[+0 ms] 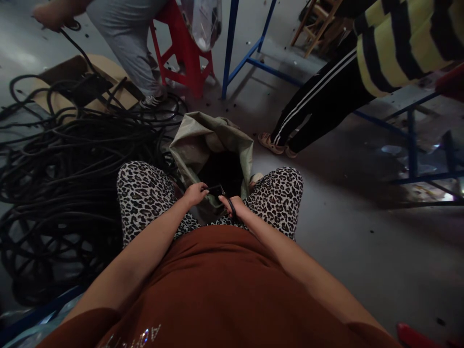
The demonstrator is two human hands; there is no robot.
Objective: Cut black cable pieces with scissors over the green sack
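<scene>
My left hand [196, 193] is closed on one end of a small dark piece [214, 190], held over the mouth of a pale sack [184, 145]. On the other side, my right hand [232, 205] is wrapped round scissors [231, 207] with dark handles, their tip against the dark piece. The sack stands open between my knees, and its inside is dark, so its contents cannot be made out. A large heap of black tubing [72, 164] lies on the floor to the left.
An open cardboard box [116, 79] and a person in grey trousers are at upper left, near a red stool [194, 67]. Blue table frames [250, 55] stand behind. Another person in striped black trousers stands at right.
</scene>
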